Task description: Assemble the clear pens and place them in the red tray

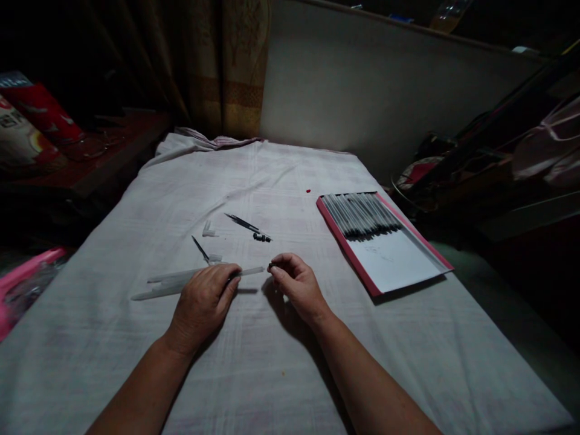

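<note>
My left hand (205, 300) is closed around a clear pen barrel (252, 271), whose end points to the right. Between the thumb and fingers of my right hand (299, 284) is a small black pen plug (270, 266), just short of the barrel's end. More translucent barrels (158, 290) lie on the cloth beside and partly under my left hand. Beyond the hands are dark pen refills (244, 223), a few black plugs (261, 238) and clear caps (208, 229). Another refill (199, 248) lies just past my left hand.
A pink-edged shallow box (399, 266) on the right holds a row of pens (360, 212). A tiny red piece (309, 191) lies on the white cloth (281, 393). A dark red side table (131, 130) stands left, a curtain (244, 72) behind.
</note>
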The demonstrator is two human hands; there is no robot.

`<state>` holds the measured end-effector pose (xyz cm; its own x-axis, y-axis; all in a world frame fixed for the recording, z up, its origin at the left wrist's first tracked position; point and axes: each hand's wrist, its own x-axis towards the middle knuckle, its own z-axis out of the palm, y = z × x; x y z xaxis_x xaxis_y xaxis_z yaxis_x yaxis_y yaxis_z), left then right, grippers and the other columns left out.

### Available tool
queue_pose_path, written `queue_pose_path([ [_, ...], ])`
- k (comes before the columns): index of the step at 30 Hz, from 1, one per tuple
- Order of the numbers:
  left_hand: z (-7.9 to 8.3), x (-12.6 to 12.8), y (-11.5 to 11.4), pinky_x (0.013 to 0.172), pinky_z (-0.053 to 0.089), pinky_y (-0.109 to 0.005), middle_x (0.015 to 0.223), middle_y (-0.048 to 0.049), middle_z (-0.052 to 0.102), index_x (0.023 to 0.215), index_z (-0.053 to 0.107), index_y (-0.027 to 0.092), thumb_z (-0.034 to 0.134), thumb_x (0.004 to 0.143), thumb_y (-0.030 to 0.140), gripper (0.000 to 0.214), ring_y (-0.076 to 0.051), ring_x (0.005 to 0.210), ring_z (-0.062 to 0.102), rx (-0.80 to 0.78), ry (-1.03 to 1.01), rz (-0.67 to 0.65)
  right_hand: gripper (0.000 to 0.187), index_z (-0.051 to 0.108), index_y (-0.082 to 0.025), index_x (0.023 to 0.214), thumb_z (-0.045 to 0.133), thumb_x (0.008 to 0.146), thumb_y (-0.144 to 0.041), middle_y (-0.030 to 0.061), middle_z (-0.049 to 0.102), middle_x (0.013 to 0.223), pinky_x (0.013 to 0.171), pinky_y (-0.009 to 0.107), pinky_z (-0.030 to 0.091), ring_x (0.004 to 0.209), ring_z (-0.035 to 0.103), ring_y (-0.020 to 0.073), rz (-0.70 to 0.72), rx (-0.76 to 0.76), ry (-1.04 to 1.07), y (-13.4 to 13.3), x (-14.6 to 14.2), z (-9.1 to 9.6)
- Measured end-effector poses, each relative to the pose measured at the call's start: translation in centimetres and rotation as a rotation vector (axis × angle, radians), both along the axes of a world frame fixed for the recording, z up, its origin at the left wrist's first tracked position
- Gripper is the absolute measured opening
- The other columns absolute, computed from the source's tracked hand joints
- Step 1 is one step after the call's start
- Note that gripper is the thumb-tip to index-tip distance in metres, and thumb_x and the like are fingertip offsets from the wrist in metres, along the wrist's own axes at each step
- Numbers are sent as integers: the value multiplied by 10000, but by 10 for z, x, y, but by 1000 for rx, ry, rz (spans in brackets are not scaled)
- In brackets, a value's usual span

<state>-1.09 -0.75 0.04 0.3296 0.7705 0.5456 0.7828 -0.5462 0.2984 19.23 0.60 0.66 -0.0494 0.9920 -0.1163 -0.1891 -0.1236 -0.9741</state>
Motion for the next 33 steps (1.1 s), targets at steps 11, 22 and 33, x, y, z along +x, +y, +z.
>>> queue_pose_path([
  [11, -2, 1, 0, 786, 546, -362, 940, -66, 741, 1088, 610, 208, 476, 989, 314, 196, -227, 854, 702, -24, -11, -6, 167, 634, -214, 879, 670, 767, -332, -12, 596, 720, 579, 253, 462, 617, 557, 124, 50, 101, -144, -5, -3, -6],
  [22, -1, 2, 0, 780, 545, -370, 918, -64, 740, 1064, 630, 216, 463, 986, 322, 212, -228, 843, 697, -60, -3, -30, 211, 645, -218, 768, 550, 901, -351, 18, 665, 686, 657, 274, 484, 666, 617, 156, 93, 343, -569, -5, 9, -5],
  [33, 0, 1, 0, 772, 545, -356, 921, -64, 742, 1064, 621, 210, 473, 987, 318, 199, -224, 831, 699, -36, 3, -32, 127, 634, -215, 880, 567, 890, -322, 19, 674, 736, 625, 267, 490, 659, 628, 154, 123, 314, -514, -5, 11, -4],
])
